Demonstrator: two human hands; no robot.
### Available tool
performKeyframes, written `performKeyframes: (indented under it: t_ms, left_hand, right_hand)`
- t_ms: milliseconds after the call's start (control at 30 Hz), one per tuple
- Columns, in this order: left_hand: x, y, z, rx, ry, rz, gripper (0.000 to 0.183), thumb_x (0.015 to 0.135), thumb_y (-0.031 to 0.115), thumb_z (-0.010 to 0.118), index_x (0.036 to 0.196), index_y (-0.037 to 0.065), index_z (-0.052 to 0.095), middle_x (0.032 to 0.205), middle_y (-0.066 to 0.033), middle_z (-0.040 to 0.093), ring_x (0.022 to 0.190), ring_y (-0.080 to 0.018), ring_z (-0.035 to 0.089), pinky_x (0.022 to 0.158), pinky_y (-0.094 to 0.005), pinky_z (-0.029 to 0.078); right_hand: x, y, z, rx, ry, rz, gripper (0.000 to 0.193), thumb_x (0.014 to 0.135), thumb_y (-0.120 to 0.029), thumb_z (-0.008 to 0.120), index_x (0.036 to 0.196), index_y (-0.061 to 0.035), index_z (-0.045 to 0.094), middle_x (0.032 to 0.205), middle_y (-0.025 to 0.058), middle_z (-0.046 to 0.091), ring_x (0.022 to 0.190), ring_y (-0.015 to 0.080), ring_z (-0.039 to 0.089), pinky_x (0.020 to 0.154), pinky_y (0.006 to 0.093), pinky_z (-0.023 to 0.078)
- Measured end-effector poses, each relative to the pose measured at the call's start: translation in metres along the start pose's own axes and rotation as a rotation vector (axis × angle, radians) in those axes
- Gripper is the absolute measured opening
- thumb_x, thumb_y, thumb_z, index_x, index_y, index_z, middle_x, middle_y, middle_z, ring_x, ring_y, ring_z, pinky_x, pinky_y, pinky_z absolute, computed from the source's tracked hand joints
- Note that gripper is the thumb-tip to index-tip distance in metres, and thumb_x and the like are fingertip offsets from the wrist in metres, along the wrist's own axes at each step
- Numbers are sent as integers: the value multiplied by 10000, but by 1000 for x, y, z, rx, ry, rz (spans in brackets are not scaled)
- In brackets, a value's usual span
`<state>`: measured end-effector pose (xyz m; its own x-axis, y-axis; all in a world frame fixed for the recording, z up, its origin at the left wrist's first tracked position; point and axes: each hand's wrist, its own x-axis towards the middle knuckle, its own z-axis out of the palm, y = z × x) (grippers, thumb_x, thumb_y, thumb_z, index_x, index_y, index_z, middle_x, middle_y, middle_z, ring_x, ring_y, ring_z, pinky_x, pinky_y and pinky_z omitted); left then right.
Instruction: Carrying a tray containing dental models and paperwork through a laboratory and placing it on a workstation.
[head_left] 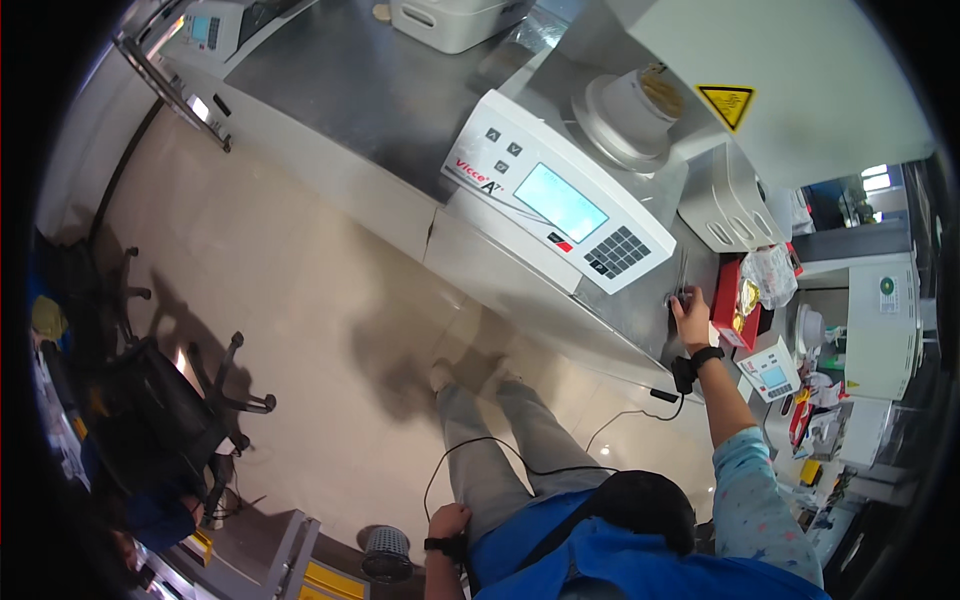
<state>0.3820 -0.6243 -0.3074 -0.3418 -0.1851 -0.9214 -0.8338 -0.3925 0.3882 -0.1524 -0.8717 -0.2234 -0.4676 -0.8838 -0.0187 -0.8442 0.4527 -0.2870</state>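
Note:
My right hand (pixel 692 320) reaches over the steel benchtop, just right of the white furnace's control panel (pixel 560 190). Its fingertips are pinched together at the dark end of a thin metal tool (pixel 683 268), which points away from me; its exact kind is too small to make out. Beside this hand stands a red box (pixel 732 305) with gold-coloured and clear-wrapped items in it. Low by my left thigh hangs my left hand (pixel 449 520), its fingers curled in, with nothing seen sticking out of it.
A white ceramic-looking cylinder (pixel 640 105) sits on the furnace's round base, near a yellow warning sign (pixel 726 103). Behind the red box is a slotted white case (pixel 728 205). Black office chairs (pixel 165 415) stand at left, a grey wastebasket (pixel 387 552) near my left arm. A cable crosses my legs.

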Motion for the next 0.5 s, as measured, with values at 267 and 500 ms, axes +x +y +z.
performKeyframes:
  t_ms: [267, 500]
  left_hand:
    - [39, 4, -15, 140, -42, 35, 390, 796, 311, 373, 856, 14, 619, 845, -192, 619, 832, -333, 588, 750, -418, 445]
    - [94, 25, -45, 736, -47, 660, 349, 823, 278, 384, 753, 0, 584, 715, -159, 608, 702, -319, 586, 635, -404, 440]
  right_hand:
    - [-21, 4, -26, 210, 86, 67, 371, 785, -110, 587, 1100, -20, 412, 592, 152, 524, 554, 324, 536, 526, 412, 406]
    - [-127, 63, -118, 561, 149, 175, 195, 841, -138, 515, 1003, -30, 520, 640, 146, 559, 572, 275, 553, 567, 356, 439]
